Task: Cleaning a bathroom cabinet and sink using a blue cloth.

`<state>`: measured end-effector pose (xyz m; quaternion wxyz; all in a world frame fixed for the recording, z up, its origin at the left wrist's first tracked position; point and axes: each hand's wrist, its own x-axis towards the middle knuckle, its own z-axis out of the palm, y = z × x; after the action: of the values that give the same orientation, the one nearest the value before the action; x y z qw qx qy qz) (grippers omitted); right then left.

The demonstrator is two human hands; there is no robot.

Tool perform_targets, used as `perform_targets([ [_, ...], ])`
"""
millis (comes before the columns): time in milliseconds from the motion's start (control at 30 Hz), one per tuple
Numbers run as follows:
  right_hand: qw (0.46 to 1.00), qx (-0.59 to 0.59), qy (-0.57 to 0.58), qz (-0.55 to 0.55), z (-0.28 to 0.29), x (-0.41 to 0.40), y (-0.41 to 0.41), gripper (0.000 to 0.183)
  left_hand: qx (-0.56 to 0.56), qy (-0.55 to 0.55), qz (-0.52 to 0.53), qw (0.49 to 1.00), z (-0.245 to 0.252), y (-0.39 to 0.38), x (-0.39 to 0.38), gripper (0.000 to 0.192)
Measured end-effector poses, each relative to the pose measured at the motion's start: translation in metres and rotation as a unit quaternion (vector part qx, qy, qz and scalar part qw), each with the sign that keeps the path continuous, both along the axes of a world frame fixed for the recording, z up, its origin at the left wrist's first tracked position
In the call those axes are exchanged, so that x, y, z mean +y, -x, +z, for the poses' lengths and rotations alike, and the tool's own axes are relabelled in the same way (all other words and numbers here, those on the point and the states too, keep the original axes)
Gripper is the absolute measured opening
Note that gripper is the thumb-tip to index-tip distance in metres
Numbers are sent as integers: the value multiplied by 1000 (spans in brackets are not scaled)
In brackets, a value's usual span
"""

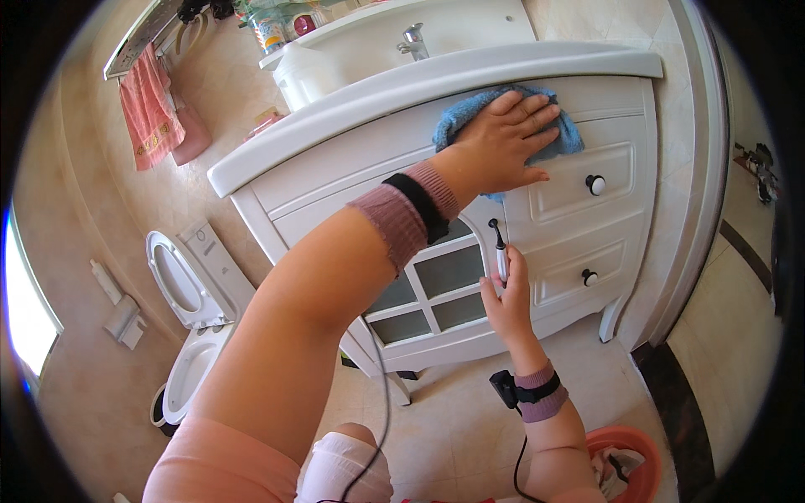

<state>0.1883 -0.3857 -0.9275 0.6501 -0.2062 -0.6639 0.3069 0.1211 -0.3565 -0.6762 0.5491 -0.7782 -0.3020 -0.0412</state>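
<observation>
My left hand [512,141] lies flat over a blue terry cloth [456,122], pressing it against the upper front of the white vanity cabinet [339,166]. The cloth is bunched around the fingers, and part of it is hidden under the palm. Lower down, my right hand [512,302] has its thumb and fingers at the lower end of a black-and-white door handle [501,254]. This handle belongs to the glass-paned cabinet door [449,273], partly covered by my left forearm. Two drawers with round knobs [595,185] are to the right of it.
Above the cabinet is a white washbasin rim [440,82] with a chrome faucet [413,43]. A toilet [195,352] with raised lid stands left. An orange-red basin [648,465] holding fabric sits at lower right. Black cables [385,402] hang near both arms. A dark threshold [682,402] crosses the doorway.
</observation>
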Motion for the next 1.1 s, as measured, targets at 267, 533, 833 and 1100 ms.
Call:
perform_targets([
  [267,1000,-21,14,-6,-3,4,-4,59,15,28,98,995,11,82,-91,71],
  [533,999,-49,-13,-7,-2,4,-1,71,-46,-89,195,976,-11,230,-235,76],
  [833,999,-46,-6,-2,-1,5,-9,76,-13,28,171,985,3,107,-139,75],
  [1100,999,-27,-16,8,5,6,-7,68,39,8,30,999,4,-41,32,73],
])
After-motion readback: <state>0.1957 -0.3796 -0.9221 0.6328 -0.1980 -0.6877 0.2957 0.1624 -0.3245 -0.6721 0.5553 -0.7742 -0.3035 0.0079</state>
